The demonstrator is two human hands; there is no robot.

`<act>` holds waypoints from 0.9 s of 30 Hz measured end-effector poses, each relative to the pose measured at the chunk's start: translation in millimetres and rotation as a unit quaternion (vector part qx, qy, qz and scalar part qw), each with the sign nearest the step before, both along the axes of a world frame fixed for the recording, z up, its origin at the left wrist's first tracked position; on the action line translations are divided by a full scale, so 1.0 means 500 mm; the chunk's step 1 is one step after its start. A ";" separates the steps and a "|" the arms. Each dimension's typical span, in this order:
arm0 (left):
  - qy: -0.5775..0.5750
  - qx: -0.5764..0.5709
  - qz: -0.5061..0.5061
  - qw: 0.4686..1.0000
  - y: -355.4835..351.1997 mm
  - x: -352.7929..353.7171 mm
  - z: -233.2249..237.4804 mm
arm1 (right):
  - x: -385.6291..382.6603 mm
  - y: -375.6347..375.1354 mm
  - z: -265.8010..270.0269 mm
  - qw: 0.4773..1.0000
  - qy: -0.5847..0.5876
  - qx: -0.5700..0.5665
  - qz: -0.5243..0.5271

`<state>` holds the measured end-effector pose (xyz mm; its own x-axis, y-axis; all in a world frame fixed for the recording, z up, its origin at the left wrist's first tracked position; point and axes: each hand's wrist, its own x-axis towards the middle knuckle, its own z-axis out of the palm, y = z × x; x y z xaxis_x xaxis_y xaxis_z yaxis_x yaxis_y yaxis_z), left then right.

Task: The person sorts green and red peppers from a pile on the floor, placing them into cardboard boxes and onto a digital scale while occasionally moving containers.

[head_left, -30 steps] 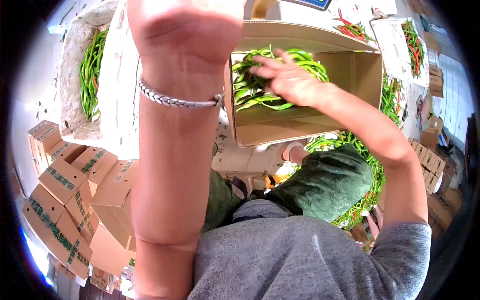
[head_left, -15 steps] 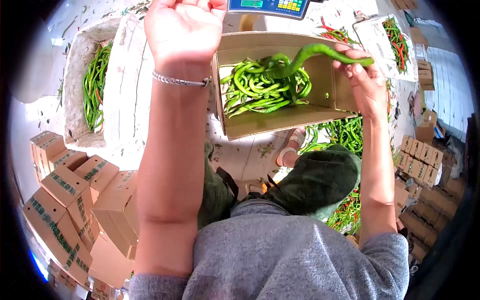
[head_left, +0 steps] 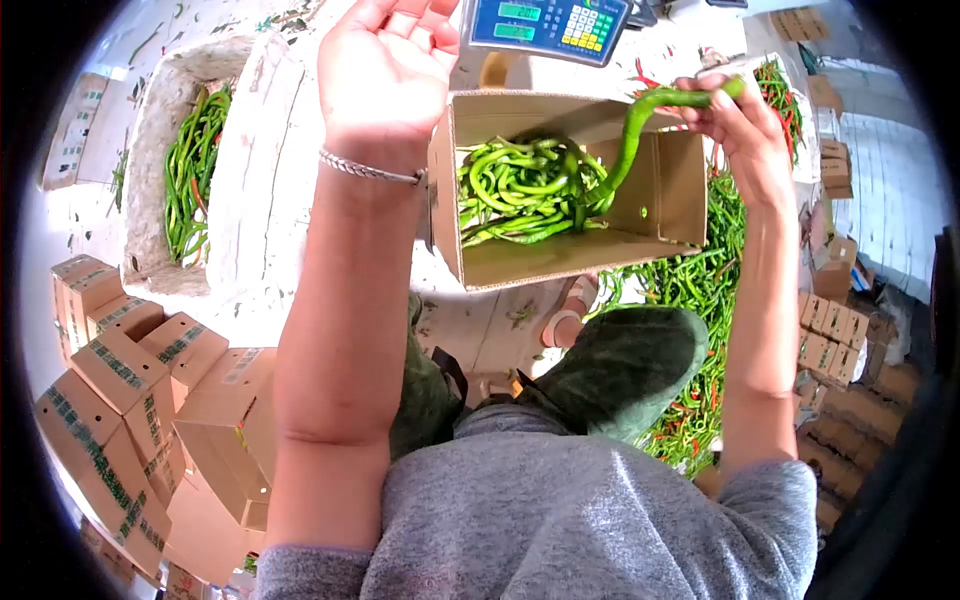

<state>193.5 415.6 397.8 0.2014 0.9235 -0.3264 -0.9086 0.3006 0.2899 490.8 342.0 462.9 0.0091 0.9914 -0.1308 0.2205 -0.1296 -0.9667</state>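
Observation:
A long, curved green chili pepper point(head_left: 632, 140) is gripped near one end by my right hand point(head_left: 752, 140), its fingers closed round it. The pepper's other end hangs down into an open cardboard box point(head_left: 560, 268). Inside that box, several green chili peppers point(head_left: 510, 185) lie in a tangled heap toward the left side. Palm up at the box's left back corner, my left hand point(head_left: 385, 80) holds nothing. Its fingers are loosely bent and apart, with some tips cut off by the frame's top edge.
Behind the box stands a blue scale point(head_left: 545, 28) with lit displays. A white foam box point(head_left: 150, 245) at left holds peppers. Loose peppers point(head_left: 715, 260) lie at right below the cardboard box. Stacked cardboard boxes point(head_left: 125, 380) fill the lower left; more boxes point(head_left: 835, 325) stand far right.
My right hand has moved slightly up and right, and the pepper now hangs more steeply. My left hand stays palm up. The view has shifted, showing more of the scale.

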 end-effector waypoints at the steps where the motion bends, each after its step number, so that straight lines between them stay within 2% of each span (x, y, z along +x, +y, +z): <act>1: -0.002 -0.004 0.003 1.000 0.004 -0.004 0.000 | 0.006 -0.001 -0.008 0.998 0.062 0.023 -0.008; 5: 0.004 0.005 0.016 1.000 0.005 -0.007 0.000 | 0.013 -0.022 -0.047 0.990 0.098 0.004 -0.101; 7: -0.002 -0.004 0.025 1.000 0.006 -0.011 0.000 | 0.038 -0.016 -0.041 0.978 0.169 0.074 -0.101; 8: 0.004 0.006 0.020 1.000 0.010 -0.017 -0.006 | 0.049 -0.018 -0.032 0.972 0.164 0.104 -0.134; 10: 0.014 0.029 0.008 0.999 0.021 -0.028 -0.014 | 0.031 -0.010 0.003 0.960 0.202 0.150 -0.125; 14: 0.077 -0.047 0.026 0.996 0.008 -0.018 0.010 | 0.018 0.020 0.039 0.954 0.220 0.176 -0.101; 17: 0.143 -0.031 0.003 0.989 0.003 -0.016 0.011 | 0.001 0.028 0.037 0.945 0.253 0.168 -0.123; 18: 0.202 0.028 -0.034 0.978 -0.004 -0.018 0.026 | -0.008 0.029 0.037 0.941 0.264 0.169 -0.130; 20: 0.366 0.208 -0.116 0.900 -0.012 -0.007 0.053 | -0.026 0.033 0.043 0.939 0.263 0.187 -0.121; 21: 0.431 0.289 -0.144 0.843 -0.020 0.007 0.059 | -0.040 0.037 0.049 0.941 0.252 0.202 -0.104; 23: 0.517 0.401 -0.137 0.744 -0.042 0.030 0.044 | -0.092 0.040 0.070 0.944 0.217 0.225 -0.109; 24: 0.485 0.388 -0.182 0.762 -0.049 0.040 0.039 | -0.116 0.042 0.078 0.945 0.205 0.230 -0.108; 27: 0.528 0.422 -0.162 0.718 -0.048 0.055 0.038 | -0.161 0.044 0.091 0.949 0.170 0.251 -0.083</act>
<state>221.3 391.6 416.9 0.5017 0.8429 0.1947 0.0310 -0.2425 0.9697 410.5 364.2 508.3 0.2120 0.9184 0.3340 -0.0980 0.3600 -0.9278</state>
